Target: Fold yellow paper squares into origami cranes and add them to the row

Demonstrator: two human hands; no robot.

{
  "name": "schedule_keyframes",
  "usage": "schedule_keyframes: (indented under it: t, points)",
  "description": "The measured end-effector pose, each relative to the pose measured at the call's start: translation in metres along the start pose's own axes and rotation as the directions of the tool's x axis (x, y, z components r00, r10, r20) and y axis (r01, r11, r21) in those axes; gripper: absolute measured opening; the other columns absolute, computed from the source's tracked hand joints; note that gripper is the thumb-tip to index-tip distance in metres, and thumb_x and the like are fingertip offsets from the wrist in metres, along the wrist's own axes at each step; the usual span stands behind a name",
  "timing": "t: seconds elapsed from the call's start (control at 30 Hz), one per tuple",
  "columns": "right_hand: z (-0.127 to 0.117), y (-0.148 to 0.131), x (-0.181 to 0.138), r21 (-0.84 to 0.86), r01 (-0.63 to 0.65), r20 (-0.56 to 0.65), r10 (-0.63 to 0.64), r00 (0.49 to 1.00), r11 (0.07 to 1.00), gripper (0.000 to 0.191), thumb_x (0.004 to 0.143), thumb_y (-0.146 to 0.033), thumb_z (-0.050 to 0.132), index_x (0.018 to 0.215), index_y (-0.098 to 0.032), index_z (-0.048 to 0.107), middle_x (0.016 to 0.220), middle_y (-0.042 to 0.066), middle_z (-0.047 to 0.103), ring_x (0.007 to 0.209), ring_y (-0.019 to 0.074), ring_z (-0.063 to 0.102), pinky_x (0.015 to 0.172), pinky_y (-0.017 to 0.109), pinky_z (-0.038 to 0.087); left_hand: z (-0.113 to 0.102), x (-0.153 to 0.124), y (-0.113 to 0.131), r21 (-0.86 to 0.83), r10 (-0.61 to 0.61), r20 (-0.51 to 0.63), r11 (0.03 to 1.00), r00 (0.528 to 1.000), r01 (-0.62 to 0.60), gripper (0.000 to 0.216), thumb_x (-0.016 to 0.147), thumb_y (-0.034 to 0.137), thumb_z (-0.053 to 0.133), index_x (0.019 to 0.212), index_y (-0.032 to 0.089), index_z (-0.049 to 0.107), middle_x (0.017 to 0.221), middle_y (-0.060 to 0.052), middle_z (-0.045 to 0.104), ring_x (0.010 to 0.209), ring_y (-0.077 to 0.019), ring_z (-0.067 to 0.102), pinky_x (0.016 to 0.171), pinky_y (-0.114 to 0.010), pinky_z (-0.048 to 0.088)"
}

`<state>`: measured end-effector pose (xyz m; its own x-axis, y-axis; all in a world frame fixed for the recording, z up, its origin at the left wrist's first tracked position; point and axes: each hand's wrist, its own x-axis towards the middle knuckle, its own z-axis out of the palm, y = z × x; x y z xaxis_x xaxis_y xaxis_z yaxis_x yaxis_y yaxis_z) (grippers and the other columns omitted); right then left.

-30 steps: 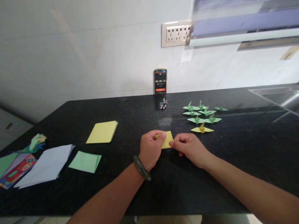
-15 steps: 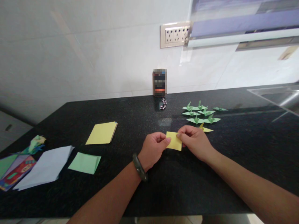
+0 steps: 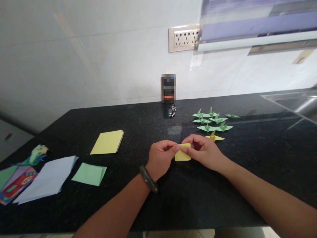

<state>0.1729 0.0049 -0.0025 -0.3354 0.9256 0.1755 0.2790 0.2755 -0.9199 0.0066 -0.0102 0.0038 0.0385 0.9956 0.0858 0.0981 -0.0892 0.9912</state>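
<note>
A small folded yellow paper (image 3: 182, 155) is held just above the black counter (image 3: 153, 198) by both hands. My left hand (image 3: 160, 158), with a dark bangle on its wrist, pinches the paper's left edge. My right hand (image 3: 203, 150) pinches its top edge from the right. Their thumbs and forefingers almost meet at the paper's upper corner. Just behind my right hand lies a yellow paper crane (image 3: 215, 137), with several green paper cranes (image 3: 212, 120) beyond it.
A stack of yellow sheets (image 3: 107, 142) lies to the left, then a folded green sheet (image 3: 89, 174), white sheets (image 3: 48, 178) and coloured paper at the counter's left end. A phone (image 3: 168, 88) leans on the wall with a bead bracelet (image 3: 172, 110) before it. A sink (image 3: 294, 100) is at far right.
The yellow paper was turned and folded smaller between the hands. My right hand moved left, closer to my left hand, and the yellow crane behind it shows more.
</note>
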Motion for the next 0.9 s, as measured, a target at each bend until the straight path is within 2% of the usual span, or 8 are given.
schedule_keyframes:
  t: [0.1, 0.33, 0.63, 0.9]
  points:
    - [0.002, 0.0, 0.001, 0.068, -0.026, 0.023, 0.025, 0.999, 0.997, 0.022, 0.075, -0.036, 0.061, 0.078, -0.015, 0.059, 0.06, -0.002, 0.05, 0.051, 0.0083, 0.043, 0.047, 0.021, 0.034, 0.0, -0.002, 0.002, 0.054, 0.078, -0.06, 0.996, 0.995, -0.075, 0.009, 0.068, 0.025, 0.065, 0.063, 0.018, 0.069, 0.061, -0.001, 0.066, 0.056, -0.0124, 0.057, 0.054, -0.023, 0.044]
    - [-0.001, -0.009, 0.002, 0.044, 0.164, -0.097, -0.159, 0.982, 0.985, 0.018, 0.076, -0.031, 0.061, 0.066, -0.015, 0.062, 0.066, 0.0, 0.052, 0.058, 0.01, 0.048, 0.053, 0.023, 0.038, 0.0, -0.004, 0.003, 0.138, 0.179, -0.073, 0.976, 0.981, -0.168, 0.009, 0.07, 0.025, 0.065, 0.066, 0.021, 0.071, 0.064, -0.001, 0.068, 0.058, -0.0129, 0.058, 0.056, -0.023, 0.044]
    - [0.0, -0.008, 0.001, 0.071, 0.222, -0.143, -0.211, 0.967, 0.972, 0.013, 0.074, -0.025, 0.064, 0.064, -0.016, 0.065, 0.065, 0.001, 0.055, 0.058, 0.0107, 0.051, 0.052, 0.024, 0.04, 0.0, -0.005, 0.004, 0.134, 0.153, -0.076, 0.981, 0.985, -0.142, 0.011, 0.07, 0.027, 0.065, 0.066, 0.019, 0.071, 0.062, -0.002, 0.068, 0.056, -0.0129, 0.057, 0.055, -0.023, 0.044]
    - [-0.002, -0.012, -0.001, 0.102, 0.238, -0.125, -0.225, 0.966, 0.966, 0.013, 0.074, -0.022, 0.064, 0.062, -0.017, 0.065, 0.063, 0.001, 0.055, 0.058, 0.0107, 0.051, 0.051, 0.024, 0.04, -0.001, -0.006, 0.003, 0.148, 0.153, -0.047, 0.978, 0.987, -0.144, 0.014, 0.071, 0.029, 0.063, 0.066, 0.017, 0.07, 0.062, -0.003, 0.067, 0.055, -0.0128, 0.057, 0.053, -0.023, 0.044]
